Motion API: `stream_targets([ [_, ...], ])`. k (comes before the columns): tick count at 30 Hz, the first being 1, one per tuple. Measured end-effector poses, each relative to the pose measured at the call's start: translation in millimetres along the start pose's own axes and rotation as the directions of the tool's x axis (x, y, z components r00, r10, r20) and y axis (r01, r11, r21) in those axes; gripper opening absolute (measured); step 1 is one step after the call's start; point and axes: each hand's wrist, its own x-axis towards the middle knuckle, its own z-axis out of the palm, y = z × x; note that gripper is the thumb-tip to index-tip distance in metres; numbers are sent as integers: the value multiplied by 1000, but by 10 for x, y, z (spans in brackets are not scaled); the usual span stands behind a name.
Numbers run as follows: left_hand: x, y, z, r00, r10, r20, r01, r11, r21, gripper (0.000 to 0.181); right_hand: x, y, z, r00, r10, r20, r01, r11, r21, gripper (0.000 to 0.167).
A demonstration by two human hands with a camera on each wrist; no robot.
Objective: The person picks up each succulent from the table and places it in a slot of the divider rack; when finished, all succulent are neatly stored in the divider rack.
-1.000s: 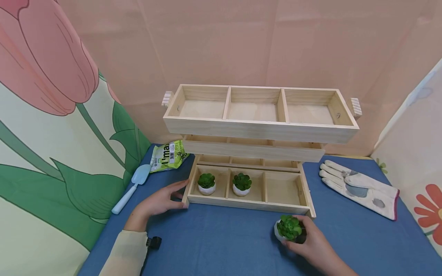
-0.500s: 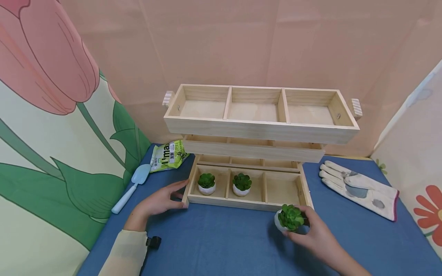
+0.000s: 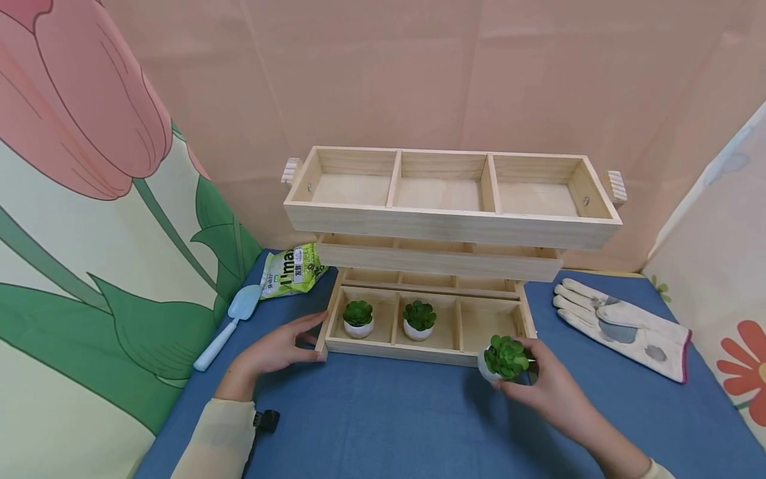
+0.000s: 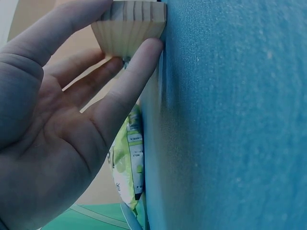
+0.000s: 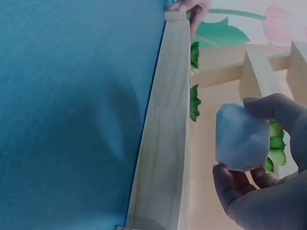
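In the head view my right hand (image 3: pixel 553 386) pinches a white pot with a green succulent (image 3: pixel 506 357), raised over the front edge of the bottom tray at its right end. The right wrist view shows the white pot (image 5: pixel 242 137) between thumb and fingers. My left hand (image 3: pixel 275 346) holds the left end of the tiered wooden planter stand (image 3: pixel 431 358) at its bottom tray. The left wrist view shows thumb and fingers on either side of that wooden end (image 4: pixel 132 28). Two potted succulents sit in the tray, one in the left compartment (image 3: pixel 358 319) and one in the middle (image 3: pixel 419 320).
Two upper wooden trays (image 3: pixel 449 225) rise behind the bottom one, overhanging its back. Left of the stand lie a pale blue trowel (image 3: pixel 239 309) and a green-and-white bag (image 3: pixel 293 269). White work gloves (image 3: pixel 622 326) lie at the right on the blue cloth (image 3: pixel 383 426).
My right hand has lifted the potted succulent and moved it away from me, toward the tray's right end. The left hand has stayed on the tray's left end.
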Motion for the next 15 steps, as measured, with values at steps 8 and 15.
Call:
stream_targets([
  [8,-4,-10,0,1000,5,0,-5,1000,1,95,123,-54,-40,1000,-24,-9,24,1000,5,85],
  [15,3,-10,-2,1000,4,4,-4,1000,-1,94,257,-65,-66,998,-55,-13,55,998,12,85],
])
